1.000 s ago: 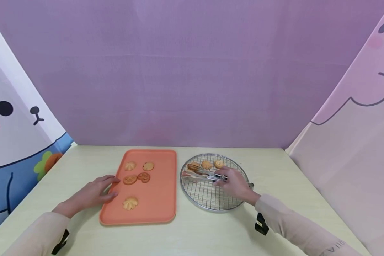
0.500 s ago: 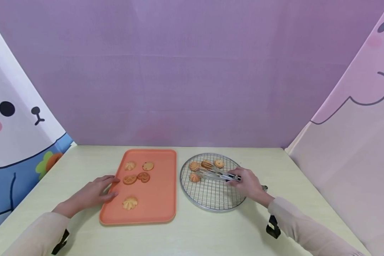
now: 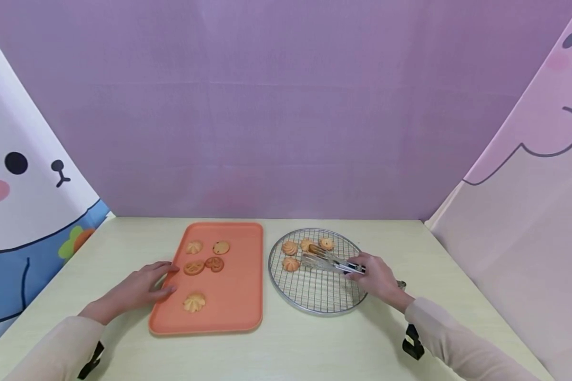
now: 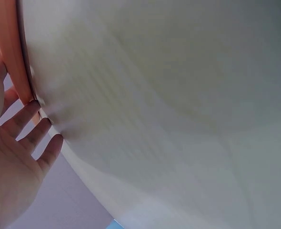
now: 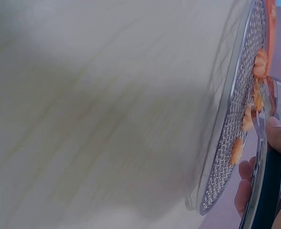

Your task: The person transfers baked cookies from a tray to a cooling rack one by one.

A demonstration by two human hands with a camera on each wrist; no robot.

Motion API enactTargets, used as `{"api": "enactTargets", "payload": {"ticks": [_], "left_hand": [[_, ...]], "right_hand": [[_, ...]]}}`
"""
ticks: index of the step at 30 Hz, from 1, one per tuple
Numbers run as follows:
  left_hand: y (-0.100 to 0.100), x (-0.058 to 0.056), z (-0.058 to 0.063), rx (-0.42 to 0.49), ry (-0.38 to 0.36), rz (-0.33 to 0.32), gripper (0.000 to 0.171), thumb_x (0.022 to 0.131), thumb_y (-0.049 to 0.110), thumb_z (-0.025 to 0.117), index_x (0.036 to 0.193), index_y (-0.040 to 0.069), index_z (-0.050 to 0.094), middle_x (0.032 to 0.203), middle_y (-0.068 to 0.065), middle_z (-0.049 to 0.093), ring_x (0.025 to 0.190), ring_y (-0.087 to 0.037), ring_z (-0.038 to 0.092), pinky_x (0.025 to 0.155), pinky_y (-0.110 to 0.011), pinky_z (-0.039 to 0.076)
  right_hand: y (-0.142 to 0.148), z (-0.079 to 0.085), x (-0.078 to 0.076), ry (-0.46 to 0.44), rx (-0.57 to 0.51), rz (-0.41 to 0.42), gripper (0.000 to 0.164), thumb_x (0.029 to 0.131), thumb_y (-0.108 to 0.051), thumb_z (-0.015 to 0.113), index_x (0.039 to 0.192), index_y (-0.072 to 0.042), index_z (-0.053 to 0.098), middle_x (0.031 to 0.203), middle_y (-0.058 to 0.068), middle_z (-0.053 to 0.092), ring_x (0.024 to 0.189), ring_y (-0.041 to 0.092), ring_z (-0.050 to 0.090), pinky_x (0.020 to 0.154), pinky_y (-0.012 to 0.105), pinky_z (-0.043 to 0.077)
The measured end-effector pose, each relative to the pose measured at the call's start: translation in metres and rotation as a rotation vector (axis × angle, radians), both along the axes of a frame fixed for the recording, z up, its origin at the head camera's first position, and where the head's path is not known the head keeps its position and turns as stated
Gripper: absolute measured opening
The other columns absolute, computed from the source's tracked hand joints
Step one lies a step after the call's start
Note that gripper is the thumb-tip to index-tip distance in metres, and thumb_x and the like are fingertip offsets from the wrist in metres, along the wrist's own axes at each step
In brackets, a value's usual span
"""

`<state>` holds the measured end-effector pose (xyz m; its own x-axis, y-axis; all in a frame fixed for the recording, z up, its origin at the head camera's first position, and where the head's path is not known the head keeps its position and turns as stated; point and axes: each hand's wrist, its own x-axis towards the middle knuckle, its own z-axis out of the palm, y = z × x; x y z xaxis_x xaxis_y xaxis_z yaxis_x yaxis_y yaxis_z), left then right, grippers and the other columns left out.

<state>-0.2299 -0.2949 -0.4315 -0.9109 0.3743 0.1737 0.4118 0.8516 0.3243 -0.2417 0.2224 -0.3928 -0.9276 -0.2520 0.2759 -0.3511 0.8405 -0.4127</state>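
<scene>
My right hand (image 3: 376, 275) holds metal serving tongs (image 3: 348, 265) over the round wire rack (image 3: 314, 296). The spread tips of the tongs are beside a piped cookie (image 3: 306, 244), and no cookie is seen clearly between them. Near them on the rack are a swirled cookie (image 3: 289, 247), a shell-like cookie (image 3: 291, 264) and a ring cookie (image 3: 326, 243). In the right wrist view, thumb and fingers wrap the dark-sided handle of the tongs (image 5: 266, 186). My left hand (image 3: 135, 288) rests against the left rim of the orange tray (image 3: 238, 296), its fingers loosely extended.
The tray bears several cookies, among them a round cookie (image 3: 221, 247), a pretzel-shaped cookie (image 3: 214, 264) and a fluted cookie (image 3: 194, 302). Tray and rack stand side by side on a pale table (image 3: 286, 349). A purple panel (image 3: 276, 132) rises behind.
My right hand has drawn the tongs to the right, away from the rack's left side, uncovering the two cookies there. The left hand and tray have kept still.
</scene>
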Motion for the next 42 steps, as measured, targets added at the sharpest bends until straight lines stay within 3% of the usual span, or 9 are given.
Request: {"api": "enactTargets", "payload": {"ticks": [13,28,42], "left_hand": [[-0.002,-0.004,-0.006,0.002,-0.006,0.013,0.053,0.082,0.044,0.063,0.119,0.006,0.056,0.125,-0.02,0.053,0.115,-0.042,0.047,0.09,-0.058,0.042],[-0.001,-0.003,-0.004,0.0,-0.008,0.01,0.054,0.081,0.045,0.064,0.119,0.007,0.056,0.126,-0.02,0.052,0.115,-0.042,0.047,0.09,-0.058,0.042],[-0.001,-0.002,-0.002,0.006,-0.012,0.001,0.053,0.081,0.044,0.064,0.119,0.006,0.056,0.125,-0.02,0.052,0.115,-0.042,0.048,0.09,-0.058,0.042]], "right_hand": [[0.0,-0.001,-0.001,-0.027,-0.002,-0.021,0.034,0.073,-0.014,0.075,0.105,-0.002,0.067,0.081,0.001,0.06,0.055,0.009,0.043,0.042,0.02,0.034],[-0.003,0.002,-0.004,0.02,-0.013,-0.016,0.037,0.072,-0.014,0.076,0.106,0.0,0.066,0.09,0.007,0.064,0.058,0.008,0.047,0.044,0.019,0.037],[-0.031,0.007,-0.009,0.015,0.021,0.004,0.043,0.072,-0.017,0.076,0.11,-0.002,0.065,0.092,0.009,0.062,0.055,0.008,0.045,0.045,0.019,0.038]]}}
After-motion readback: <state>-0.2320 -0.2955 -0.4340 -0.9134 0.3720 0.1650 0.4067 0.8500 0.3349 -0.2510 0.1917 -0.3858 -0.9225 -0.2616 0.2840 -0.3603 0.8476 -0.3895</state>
